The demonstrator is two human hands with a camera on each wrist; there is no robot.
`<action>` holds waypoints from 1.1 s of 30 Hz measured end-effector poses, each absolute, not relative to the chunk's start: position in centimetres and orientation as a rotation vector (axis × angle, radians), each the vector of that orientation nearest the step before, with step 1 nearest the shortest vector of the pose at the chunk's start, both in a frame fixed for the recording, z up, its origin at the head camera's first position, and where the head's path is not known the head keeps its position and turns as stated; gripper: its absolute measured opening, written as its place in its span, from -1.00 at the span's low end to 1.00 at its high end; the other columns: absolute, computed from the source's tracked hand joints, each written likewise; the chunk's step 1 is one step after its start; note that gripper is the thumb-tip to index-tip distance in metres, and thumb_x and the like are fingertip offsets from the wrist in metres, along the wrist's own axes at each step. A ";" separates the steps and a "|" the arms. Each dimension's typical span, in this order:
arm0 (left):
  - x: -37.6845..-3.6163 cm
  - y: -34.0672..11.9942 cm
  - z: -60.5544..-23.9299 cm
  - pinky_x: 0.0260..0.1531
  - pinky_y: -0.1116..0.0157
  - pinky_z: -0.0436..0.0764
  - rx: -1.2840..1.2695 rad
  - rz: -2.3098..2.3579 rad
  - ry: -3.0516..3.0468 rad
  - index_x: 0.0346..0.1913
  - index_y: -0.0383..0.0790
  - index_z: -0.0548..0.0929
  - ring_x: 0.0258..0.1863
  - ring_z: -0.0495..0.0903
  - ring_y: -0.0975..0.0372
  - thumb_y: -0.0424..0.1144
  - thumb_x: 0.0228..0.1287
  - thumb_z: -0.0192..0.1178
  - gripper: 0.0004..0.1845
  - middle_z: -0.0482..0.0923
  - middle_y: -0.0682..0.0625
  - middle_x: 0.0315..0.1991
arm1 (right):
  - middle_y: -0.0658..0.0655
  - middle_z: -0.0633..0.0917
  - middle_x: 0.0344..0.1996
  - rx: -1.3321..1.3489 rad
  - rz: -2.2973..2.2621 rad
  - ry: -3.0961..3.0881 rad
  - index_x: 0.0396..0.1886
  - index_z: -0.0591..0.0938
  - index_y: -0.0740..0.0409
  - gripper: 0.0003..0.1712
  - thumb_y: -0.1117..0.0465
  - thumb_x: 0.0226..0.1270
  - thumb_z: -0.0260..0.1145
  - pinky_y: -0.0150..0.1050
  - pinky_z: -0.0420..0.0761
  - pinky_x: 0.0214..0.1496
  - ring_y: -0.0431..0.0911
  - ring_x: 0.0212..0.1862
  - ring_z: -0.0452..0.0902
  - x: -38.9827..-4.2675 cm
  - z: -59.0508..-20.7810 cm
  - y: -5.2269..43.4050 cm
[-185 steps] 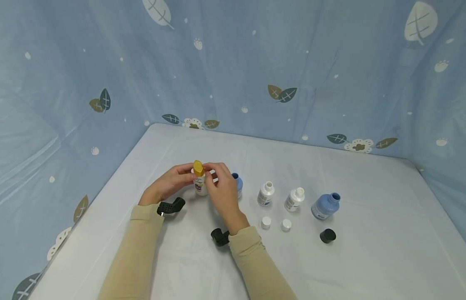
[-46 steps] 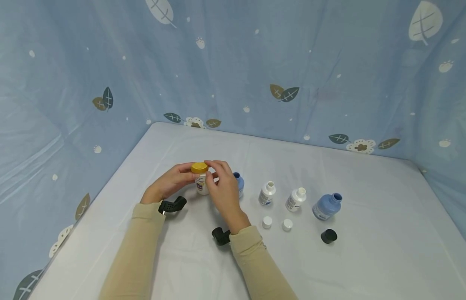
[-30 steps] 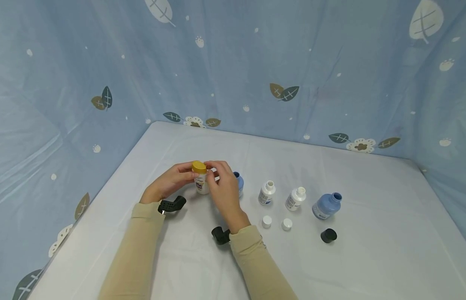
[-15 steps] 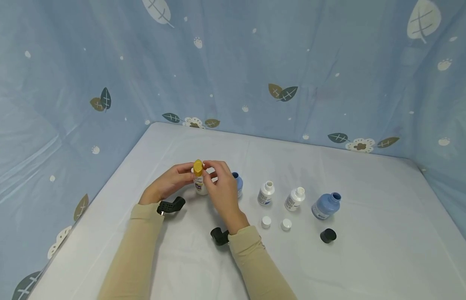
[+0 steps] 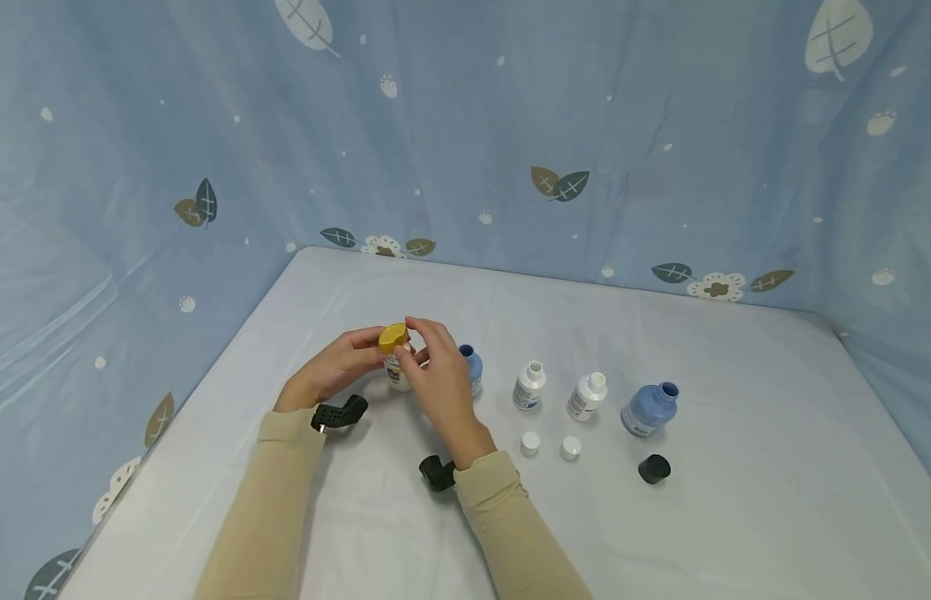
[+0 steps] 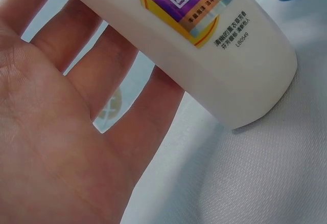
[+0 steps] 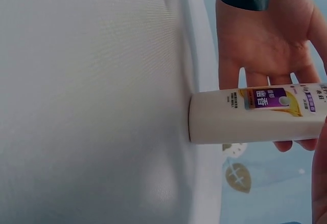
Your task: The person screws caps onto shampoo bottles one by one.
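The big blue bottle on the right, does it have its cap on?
No: in the head view the big blue bottle stands with an open neck, and a black cap lies on the table in front of it.

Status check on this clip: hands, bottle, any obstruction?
Left hand holds white bottle upright on table. Right hand pinches its yellow cap. Blue bottle close behind right hand; nothing blocking.

My bottle (image 5: 396,375): white, purple-and-yellow label, yellow cap (image 5: 393,337). My sleeves (image 5: 273,492): beige. Curtain (image 5: 465,125): blue, leaf print.
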State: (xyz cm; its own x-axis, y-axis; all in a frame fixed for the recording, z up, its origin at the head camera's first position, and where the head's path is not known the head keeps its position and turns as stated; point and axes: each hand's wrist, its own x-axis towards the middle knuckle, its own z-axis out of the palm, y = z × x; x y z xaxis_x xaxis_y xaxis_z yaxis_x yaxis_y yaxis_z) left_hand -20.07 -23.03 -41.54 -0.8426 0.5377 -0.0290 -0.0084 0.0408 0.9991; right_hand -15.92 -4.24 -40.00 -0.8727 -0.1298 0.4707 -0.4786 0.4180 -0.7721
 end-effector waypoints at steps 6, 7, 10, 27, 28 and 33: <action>-20.0 -23.1 -41.5 0.16 0.01 0.15 0.550 1.871 1.907 0.15 -0.32 0.39 0.11 0.33 0.16 -0.32 0.27 0.01 -0.61 0.39 -0.03 0.10 | -0.04 0.48 0.01 0.561 1.391 -2.331 0.15 0.43 0.04 -0.53 0.08 0.23 0.19 -0.50 0.42 -0.50 -0.31 -0.45 0.40 -15.9 -40.1 -4.3; -20.0 -23.1 -41.5 0.16 0.02 0.15 0.544 1.871 1.910 0.15 -0.33 0.39 0.11 0.33 0.15 -0.31 0.26 0.02 -0.61 0.39 -0.04 0.10 | -0.04 0.48 -0.01 0.562 1.388 -2.324 0.14 0.44 0.04 -0.54 0.09 0.23 0.20 -0.50 0.43 -0.50 -0.31 -0.45 0.39 -15.9 -40.1 -4.3; -20.0 -23.0 -41.5 0.15 0.04 0.18 0.522 1.864 1.929 0.15 -0.34 0.38 0.10 0.33 0.15 -0.29 0.25 0.04 -0.59 0.38 -0.06 0.10 | -0.03 0.48 -0.04 0.561 1.385 -2.304 0.11 0.46 0.04 -0.58 0.11 0.24 0.19 -0.51 0.44 -0.47 -0.31 -0.46 0.39 -15.9 -40.2 -4.3; -20.0 -22.9 -41.2 0.14 0.07 0.22 0.477 1.840 1.969 0.18 -0.39 0.33 0.09 0.34 0.16 -0.34 0.27 0.02 -0.58 0.36 -0.08 0.11 | -0.05 0.53 -0.16 0.511 1.353 -2.228 -0.07 0.56 0.05 -0.74 0.28 0.26 0.10 -0.50 0.46 -0.42 -0.30 -0.42 0.39 -16.1 -40.4 -4.3; -19.9 -22.9 -41.2 0.14 0.07 0.22 0.477 1.840 1.970 0.18 -0.40 0.33 0.09 0.34 0.16 -0.34 0.27 0.02 -0.57 0.36 -0.08 0.11 | -0.05 0.54 -0.17 0.509 1.347 -2.226 -0.08 0.57 0.05 -0.74 0.29 0.26 0.10 -0.50 0.45 -0.42 -0.29 -0.42 0.40 -16.1 -40.4 -4.3; -19.9 -22.8 -41.2 0.14 0.07 0.22 0.472 1.844 1.963 0.17 -0.39 0.34 0.09 0.34 0.14 -0.31 0.26 0.05 -0.57 0.37 -0.09 0.10 | -0.05 0.56 -0.23 0.512 1.341 -2.206 -0.15 0.59 0.06 -0.79 0.28 0.24 0.13 -0.51 0.45 -0.43 -0.29 -0.42 0.42 -16.1 -40.4 -4.2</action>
State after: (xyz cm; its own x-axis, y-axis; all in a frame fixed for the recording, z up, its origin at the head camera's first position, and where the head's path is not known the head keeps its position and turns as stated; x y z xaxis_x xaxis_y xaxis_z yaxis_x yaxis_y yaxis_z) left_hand -19.90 -22.78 -41.22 -0.8610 0.5050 -0.0610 -0.0291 0.0708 0.9971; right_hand -16.12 -4.20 -40.38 -0.8020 -0.0571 0.5946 -0.5542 0.4427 -0.7050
